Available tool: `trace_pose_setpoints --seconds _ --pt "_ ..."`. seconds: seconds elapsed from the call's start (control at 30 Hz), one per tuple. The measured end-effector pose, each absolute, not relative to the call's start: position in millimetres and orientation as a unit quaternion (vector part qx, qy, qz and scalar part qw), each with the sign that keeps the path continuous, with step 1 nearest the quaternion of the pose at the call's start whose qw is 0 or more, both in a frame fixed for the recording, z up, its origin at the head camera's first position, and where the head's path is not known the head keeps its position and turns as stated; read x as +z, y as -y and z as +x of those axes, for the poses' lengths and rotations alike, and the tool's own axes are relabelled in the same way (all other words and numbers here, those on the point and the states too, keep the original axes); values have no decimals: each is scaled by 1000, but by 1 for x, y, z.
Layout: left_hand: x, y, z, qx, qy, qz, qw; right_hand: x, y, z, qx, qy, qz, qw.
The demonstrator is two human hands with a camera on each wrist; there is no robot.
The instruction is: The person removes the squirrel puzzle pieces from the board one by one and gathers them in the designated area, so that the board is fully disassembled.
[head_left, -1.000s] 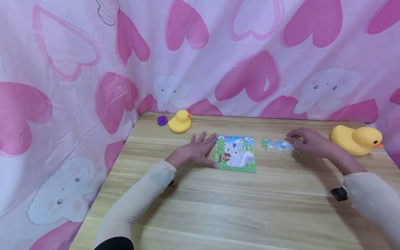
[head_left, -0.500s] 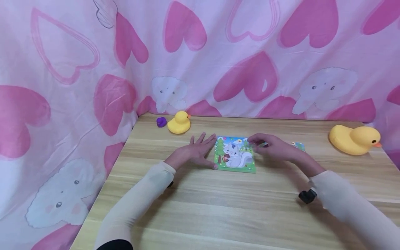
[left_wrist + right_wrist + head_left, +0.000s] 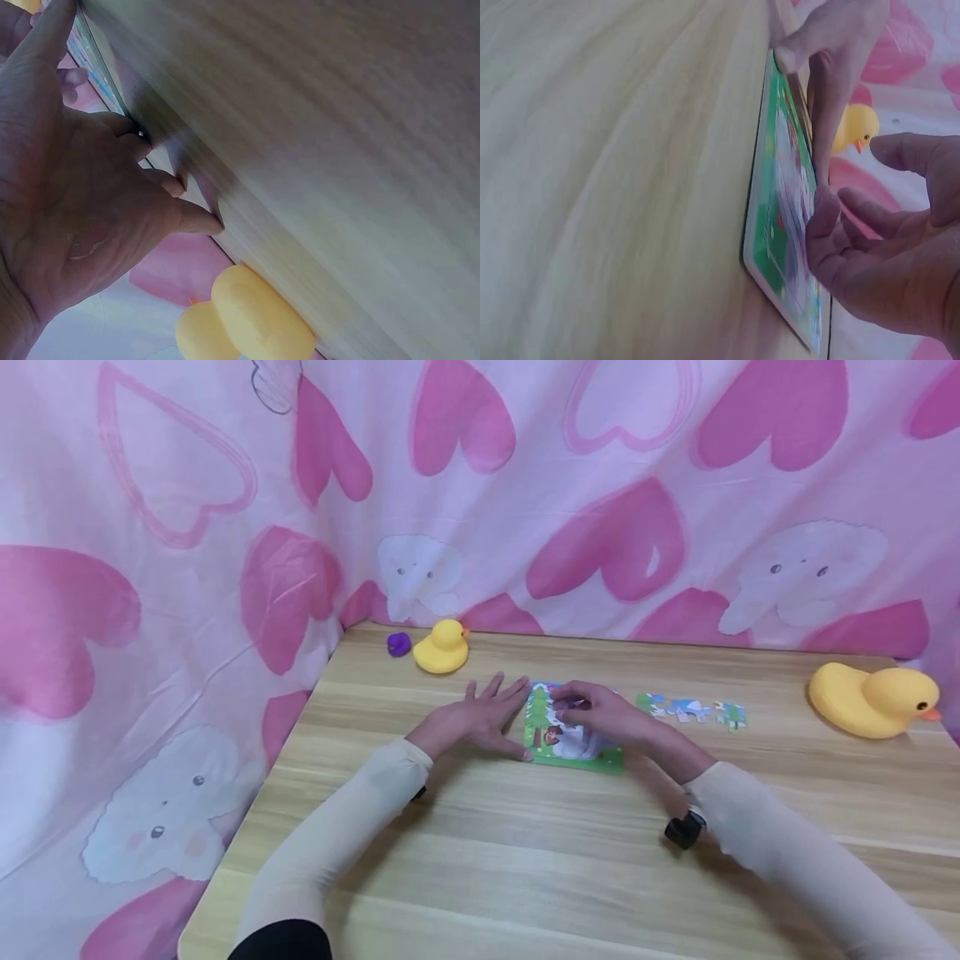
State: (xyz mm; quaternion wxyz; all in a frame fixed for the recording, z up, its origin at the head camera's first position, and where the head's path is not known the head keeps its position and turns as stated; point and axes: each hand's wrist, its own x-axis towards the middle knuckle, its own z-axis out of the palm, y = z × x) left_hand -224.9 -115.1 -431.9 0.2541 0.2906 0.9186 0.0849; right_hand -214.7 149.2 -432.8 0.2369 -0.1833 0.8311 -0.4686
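A square jigsaw board (image 3: pixel 570 747) with a white squirrel picture lies flat on the table. My left hand (image 3: pixel 480 722) is spread along its left edge, thumb at the near corner and index finger at the far one. Over the board is my right hand (image 3: pixel 603 714), hiding much of the squirrel. In the right wrist view, the right thumb (image 3: pixel 904 152) stands apart from the bent fingers (image 3: pixel 832 240), which are at the board's surface. No piece shows between them. Three puzzle pieces (image 3: pixel 690 711) or small groups lie in a row right of the board.
A yellow rubber duck (image 3: pixel 442 647) and a small purple duck (image 3: pixel 399 644) stand at the table's back left. A larger yellow duck (image 3: pixel 870 700) stands at the right. A pink heart-print curtain (image 3: pixel 480 502) hangs behind the wooden table (image 3: pixel 480 860).
My right hand has moved left from the loose pieces to over the board, uncovering the row of pieces. The left hand keeps its place at the board's left edge.
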Motion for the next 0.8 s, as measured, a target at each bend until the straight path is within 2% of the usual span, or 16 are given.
trace_pose_setpoints --seconds 0.2,0.57,0.8 --pt "-429 114 -226 82 -918 290 257 -437 -140 -215 -439 -853 -179 220" --pt "-430 117 -227 86 -915 299 257 -444 -128 -213 -320 -906 -223 165" --pt "-428 115 -227 90 -912 298 266 -443 -127 -211 -297 -913 -224 166"
